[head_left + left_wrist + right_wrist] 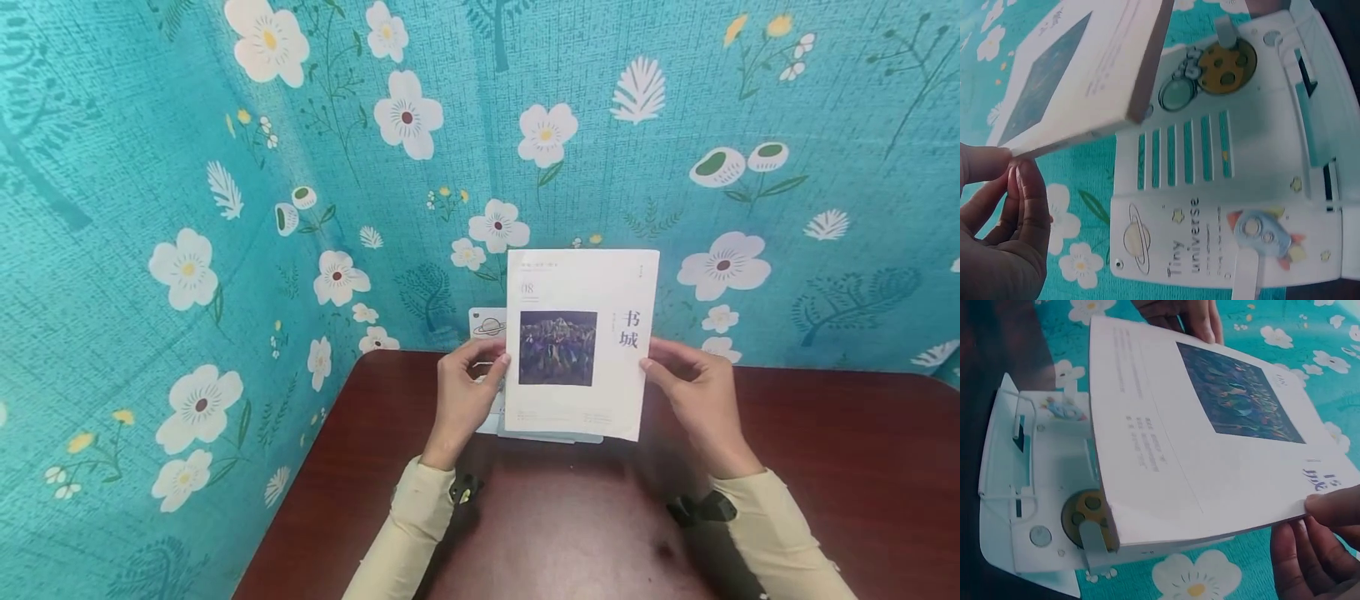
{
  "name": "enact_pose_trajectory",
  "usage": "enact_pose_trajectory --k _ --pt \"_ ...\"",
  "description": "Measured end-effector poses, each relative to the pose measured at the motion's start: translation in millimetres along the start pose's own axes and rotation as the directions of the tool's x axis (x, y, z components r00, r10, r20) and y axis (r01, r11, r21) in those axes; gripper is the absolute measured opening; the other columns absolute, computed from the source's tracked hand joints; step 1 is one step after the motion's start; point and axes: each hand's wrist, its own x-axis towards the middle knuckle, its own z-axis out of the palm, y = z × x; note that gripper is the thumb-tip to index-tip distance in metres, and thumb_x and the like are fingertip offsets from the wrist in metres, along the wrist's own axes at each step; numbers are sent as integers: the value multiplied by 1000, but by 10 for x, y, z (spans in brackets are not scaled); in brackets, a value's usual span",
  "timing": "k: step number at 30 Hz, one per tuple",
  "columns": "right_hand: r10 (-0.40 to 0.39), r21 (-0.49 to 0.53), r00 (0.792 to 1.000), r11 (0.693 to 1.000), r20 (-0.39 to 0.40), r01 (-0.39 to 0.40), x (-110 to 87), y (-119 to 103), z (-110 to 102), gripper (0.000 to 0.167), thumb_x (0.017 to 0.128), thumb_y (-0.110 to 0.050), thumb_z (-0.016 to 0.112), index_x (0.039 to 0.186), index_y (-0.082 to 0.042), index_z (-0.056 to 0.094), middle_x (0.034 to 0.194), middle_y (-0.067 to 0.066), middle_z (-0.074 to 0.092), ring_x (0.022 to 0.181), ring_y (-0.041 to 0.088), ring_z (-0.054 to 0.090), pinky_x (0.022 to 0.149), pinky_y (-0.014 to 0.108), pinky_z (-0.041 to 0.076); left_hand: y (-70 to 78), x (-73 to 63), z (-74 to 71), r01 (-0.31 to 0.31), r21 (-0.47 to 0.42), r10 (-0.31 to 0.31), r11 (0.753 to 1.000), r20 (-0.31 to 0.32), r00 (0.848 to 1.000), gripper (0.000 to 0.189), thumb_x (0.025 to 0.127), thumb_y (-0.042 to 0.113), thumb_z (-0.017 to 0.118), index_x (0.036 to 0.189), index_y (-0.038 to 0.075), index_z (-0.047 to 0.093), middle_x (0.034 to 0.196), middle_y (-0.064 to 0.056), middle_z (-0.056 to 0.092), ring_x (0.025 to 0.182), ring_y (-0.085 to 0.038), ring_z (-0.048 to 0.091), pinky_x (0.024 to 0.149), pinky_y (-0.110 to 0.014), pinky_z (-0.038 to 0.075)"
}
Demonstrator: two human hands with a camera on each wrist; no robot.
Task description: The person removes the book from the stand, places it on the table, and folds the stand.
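The left grip (1007, 219) pinches a book (1094, 69), which partly hides a rocket-printed stand (1260, 150).

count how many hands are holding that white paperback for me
2. The left hand pinches the left edge of the paperback; the right hand pinches its right edge. No other hands show.

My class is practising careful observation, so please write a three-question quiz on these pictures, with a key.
1. True or false: the left hand and the right hand both hold the book.
2. In the head view, what shows partly behind the book? A) mug B) white stand C) lamp
3. Fill in: beside the stand's ringed planet is printed "Tiny ____".

Key: 1. True; 2. B; 3. universe.
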Motion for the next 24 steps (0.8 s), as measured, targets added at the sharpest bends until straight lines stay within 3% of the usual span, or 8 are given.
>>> enact_pose_trajectory --k 3,10,15,24 --pt "23 -20 1000 1000 7 -23 13 21 -77 38 96 -13 75 133 -2 70 106 -26 71 94 -6 67 77 11 55 17 -14 40 25 -8 -25 1000 29 999 19 91 0 76 111 1 78 101 -16 79 90 -26 76 80 -31 64" --pt "56 -117 998 992 42 -50 -16 39 -201 41 97 -23 74 135 -8 70 112 -16 74 94 -3 66 76 13 54 40 -60 113 98 -2 -98 995 48 994 20 92 1 76 111 2 78 102 -16 79 90 -26 77 82 -33 64" --pt "35 -132 998 991 43 -29 -38 76 -257 39 96 -19 76 132 -5 71 105 -23 72 91 -5 66 74 12 53 33 -113 157 140 -10 -139 990 77 987 20 92 4 76 112 5 79 106 -13 80 91 -23 77 84 -32 64" --pt "57 -181 997 982 58 -46 -77 131 -394 38 97 -18 74 132 -3 70 107 -21 70 90 -7 65 73 13 54 -5 -173 278 211 -106 -198 972 121 973 18 92 3 76 109 2 79 103 -17 79 87 -14 74 84 -28 63"
